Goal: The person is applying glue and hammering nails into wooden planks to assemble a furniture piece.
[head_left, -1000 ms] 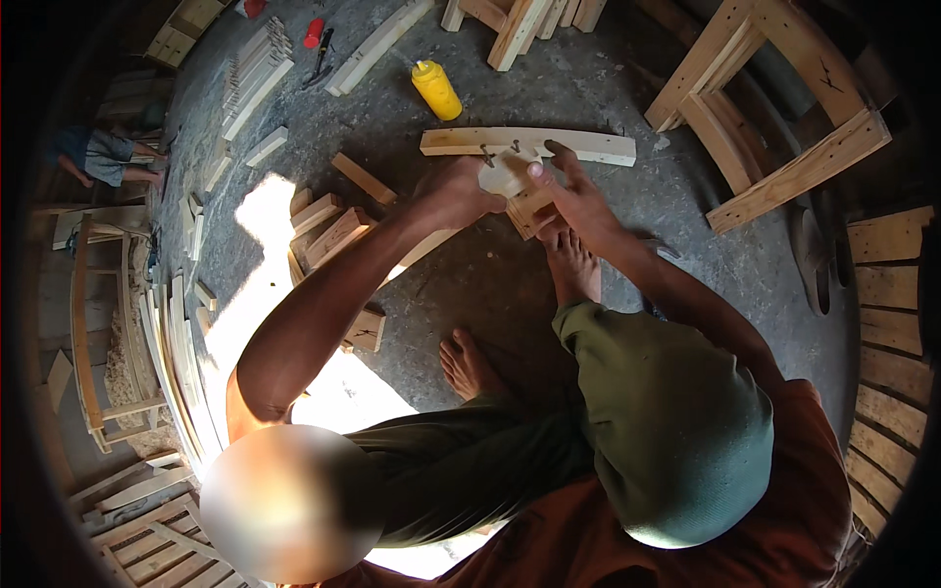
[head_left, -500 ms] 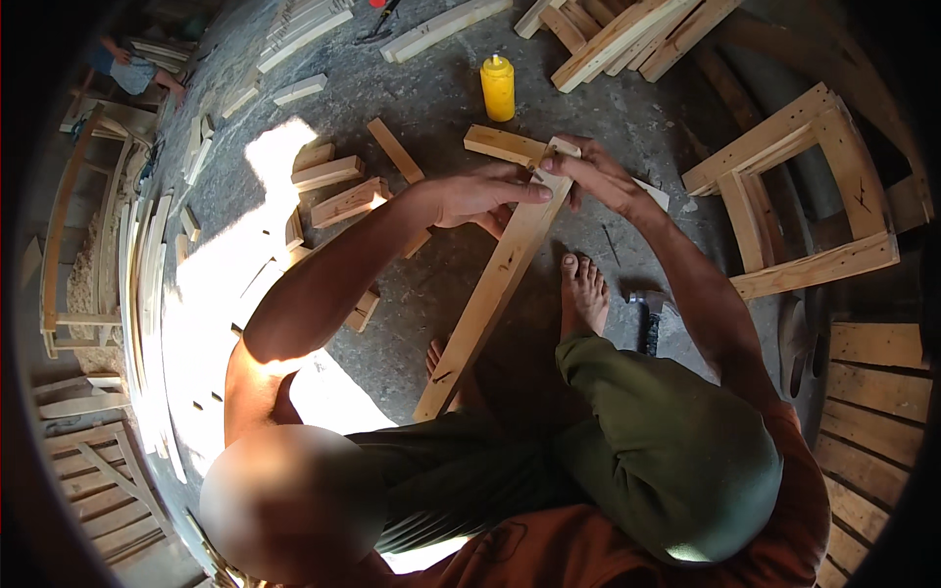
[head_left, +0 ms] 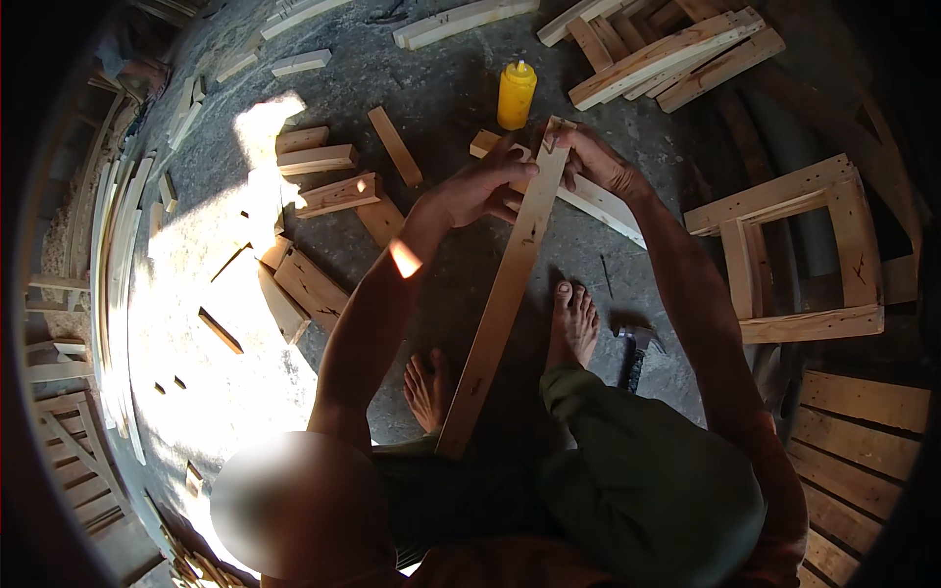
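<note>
A long pale wooden bar point(head_left: 503, 284) slants from between my knees to the far end, where both hands are. My right hand point(head_left: 600, 162) is closed round the bar's far tip, with its fingers bent over the right side. My left hand point(head_left: 480, 186) holds the left edge a little nearer to me, its finger and thumb tips against the wood and partly hidden behind it. Beneath the far end, another light wooden piece point(head_left: 610, 211) lies across the floor. The end of a wooden block point(head_left: 483, 144) shows just beyond my left hand.
Beyond my hands stands a yellow squeeze bottle point(head_left: 517, 96). A hammer point(head_left: 635, 355) lies beside my right foot. Several wooden offcuts point(head_left: 323, 160) are scattered at left. A wooden frame point(head_left: 774, 206) sits at right, a stack of lumber point(head_left: 667, 59) behind it.
The bar has turned a little steeper in view. My left hand has shifted from across the bar's top to its left edge. More of the light piece underneath now shows.
</note>
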Action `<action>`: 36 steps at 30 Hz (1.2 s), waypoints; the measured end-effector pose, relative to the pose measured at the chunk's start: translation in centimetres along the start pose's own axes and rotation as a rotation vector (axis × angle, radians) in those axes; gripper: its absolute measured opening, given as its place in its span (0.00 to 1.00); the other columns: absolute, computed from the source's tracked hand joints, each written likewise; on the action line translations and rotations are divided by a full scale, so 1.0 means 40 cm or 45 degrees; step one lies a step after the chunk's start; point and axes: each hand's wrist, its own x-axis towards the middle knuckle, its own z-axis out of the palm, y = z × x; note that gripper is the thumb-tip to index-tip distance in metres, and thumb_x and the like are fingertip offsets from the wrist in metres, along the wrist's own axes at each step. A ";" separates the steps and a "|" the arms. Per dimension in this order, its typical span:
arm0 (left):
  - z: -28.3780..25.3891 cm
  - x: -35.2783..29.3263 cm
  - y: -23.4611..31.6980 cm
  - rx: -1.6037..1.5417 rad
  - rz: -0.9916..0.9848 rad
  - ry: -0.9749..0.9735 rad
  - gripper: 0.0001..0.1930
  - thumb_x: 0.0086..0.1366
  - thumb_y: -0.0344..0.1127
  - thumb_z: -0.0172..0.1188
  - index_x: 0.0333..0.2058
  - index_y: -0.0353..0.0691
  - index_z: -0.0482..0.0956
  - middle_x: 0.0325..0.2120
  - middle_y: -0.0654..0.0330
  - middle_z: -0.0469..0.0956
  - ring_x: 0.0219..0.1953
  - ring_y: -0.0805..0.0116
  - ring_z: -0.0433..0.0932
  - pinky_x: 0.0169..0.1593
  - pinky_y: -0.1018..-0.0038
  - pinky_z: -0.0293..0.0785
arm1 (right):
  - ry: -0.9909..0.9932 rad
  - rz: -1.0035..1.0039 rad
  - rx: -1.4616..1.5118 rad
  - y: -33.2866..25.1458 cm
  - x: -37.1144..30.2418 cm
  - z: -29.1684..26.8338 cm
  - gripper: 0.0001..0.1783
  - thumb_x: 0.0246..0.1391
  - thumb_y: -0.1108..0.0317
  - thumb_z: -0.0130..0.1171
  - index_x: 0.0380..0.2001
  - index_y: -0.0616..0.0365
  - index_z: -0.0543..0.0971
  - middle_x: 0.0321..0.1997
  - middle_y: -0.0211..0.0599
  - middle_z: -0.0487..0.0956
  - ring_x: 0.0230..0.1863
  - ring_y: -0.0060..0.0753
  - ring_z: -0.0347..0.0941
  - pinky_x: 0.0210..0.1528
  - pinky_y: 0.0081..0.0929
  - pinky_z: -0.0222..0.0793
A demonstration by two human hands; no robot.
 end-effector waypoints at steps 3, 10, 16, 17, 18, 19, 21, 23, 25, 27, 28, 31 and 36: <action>0.031 0.018 0.011 -0.013 0.107 0.019 0.48 0.59 0.45 0.66 0.70 0.49 0.43 0.55 0.52 0.69 0.44 0.58 0.82 0.41 0.60 0.82 | -0.058 0.037 0.129 0.020 0.055 -0.016 0.27 0.58 0.45 0.53 0.48 0.58 0.73 0.32 0.38 0.79 0.25 0.27 0.75 0.25 0.23 0.74; 0.008 0.035 0.031 -0.031 0.171 0.250 0.38 0.57 0.35 0.63 0.66 0.42 0.58 0.45 0.52 0.75 0.38 0.65 0.79 0.38 0.69 0.80 | 0.496 -0.060 0.264 -0.047 0.025 0.094 0.53 0.56 0.40 0.63 0.71 0.57 0.50 0.57 0.51 0.70 0.43 0.40 0.79 0.41 0.34 0.79; 0.034 0.067 -0.007 0.084 0.311 0.309 0.40 0.55 0.36 0.67 0.65 0.38 0.60 0.48 0.54 0.74 0.51 0.63 0.75 0.54 0.68 0.73 | 0.801 -0.191 0.199 -0.001 -0.186 0.380 0.52 0.52 0.60 0.70 0.70 0.65 0.49 0.67 0.56 0.60 0.62 0.51 0.69 0.57 0.40 0.73; 0.043 0.077 -0.007 0.166 0.271 0.399 0.42 0.54 0.36 0.68 0.66 0.37 0.58 0.49 0.54 0.74 0.52 0.63 0.75 0.54 0.67 0.73 | 0.796 -0.201 -0.164 0.018 -0.197 0.408 0.54 0.49 0.65 0.70 0.70 0.64 0.47 0.68 0.56 0.58 0.65 0.52 0.65 0.60 0.41 0.70; 0.052 0.085 -0.004 0.166 0.269 0.394 0.42 0.54 0.36 0.68 0.66 0.37 0.58 0.49 0.54 0.74 0.52 0.63 0.75 0.54 0.67 0.73 | 0.786 -0.096 -0.514 0.034 -0.206 0.423 0.56 0.47 0.70 0.70 0.71 0.63 0.44 0.69 0.57 0.56 0.68 0.54 0.61 0.62 0.42 0.67; 0.060 0.093 0.001 0.213 0.247 0.485 0.43 0.54 0.38 0.69 0.66 0.37 0.57 0.49 0.53 0.74 0.52 0.63 0.75 0.55 0.67 0.73 | 0.798 -0.207 -0.526 0.049 -0.204 0.428 0.56 0.47 0.70 0.70 0.71 0.63 0.44 0.69 0.57 0.56 0.68 0.54 0.61 0.62 0.42 0.67; 0.077 0.104 0.013 0.264 0.233 0.556 0.45 0.54 0.40 0.70 0.67 0.36 0.55 0.50 0.53 0.74 0.52 0.63 0.75 0.55 0.67 0.72 | 0.865 -0.279 -0.578 0.068 -0.194 0.416 0.58 0.44 0.75 0.66 0.72 0.60 0.40 0.70 0.57 0.55 0.71 0.53 0.56 0.66 0.40 0.61; 0.081 0.103 0.026 0.431 0.221 0.620 0.49 0.54 0.45 0.73 0.68 0.35 0.53 0.52 0.51 0.74 0.54 0.62 0.75 0.56 0.67 0.72 | 0.893 -0.165 -0.331 0.073 -0.201 0.390 0.55 0.44 0.80 0.59 0.73 0.58 0.42 0.71 0.53 0.55 0.71 0.48 0.56 0.66 0.36 0.62; 0.050 0.085 0.045 0.424 0.233 0.522 0.56 0.51 0.48 0.75 0.69 0.31 0.48 0.57 0.45 0.71 0.60 0.58 0.71 0.61 0.67 0.69 | 0.768 -0.229 -0.011 0.072 -0.208 0.362 0.55 0.41 0.83 0.55 0.73 0.55 0.43 0.70 0.50 0.57 0.69 0.46 0.58 0.65 0.36 0.63; 0.009 0.056 0.056 0.210 0.114 0.114 0.52 0.53 0.43 0.75 0.69 0.35 0.51 0.57 0.49 0.72 0.60 0.60 0.71 0.60 0.67 0.70 | 0.840 -0.237 -0.058 0.071 -0.217 0.348 0.55 0.41 0.81 0.54 0.73 0.51 0.45 0.66 0.46 0.62 0.61 0.38 0.64 0.59 0.31 0.67; -0.006 0.055 0.061 0.377 0.230 0.085 0.46 0.56 0.42 0.73 0.67 0.36 0.57 0.54 0.53 0.74 0.58 0.61 0.72 0.63 0.66 0.65 | 0.785 -0.228 0.070 0.072 -0.221 0.342 0.55 0.41 0.81 0.54 0.73 0.51 0.45 0.66 0.46 0.62 0.61 0.37 0.64 0.58 0.30 0.68; -0.060 0.062 0.089 0.587 0.089 -0.137 0.43 0.54 0.36 0.73 0.66 0.36 0.61 0.55 0.55 0.74 0.59 0.63 0.71 0.65 0.67 0.63 | 0.715 -0.204 0.215 0.083 -0.226 0.329 0.55 0.41 0.81 0.54 0.74 0.52 0.44 0.67 0.44 0.60 0.63 0.35 0.62 0.58 0.28 0.68; -0.119 0.093 0.103 0.668 0.036 -0.219 0.39 0.53 0.29 0.70 0.64 0.38 0.64 0.54 0.58 0.76 0.52 0.66 0.77 0.57 0.69 0.71 | 0.621 -0.179 0.389 0.103 -0.221 0.296 0.55 0.43 0.81 0.53 0.74 0.48 0.42 0.65 0.48 0.63 0.56 0.39 0.70 0.51 0.33 0.75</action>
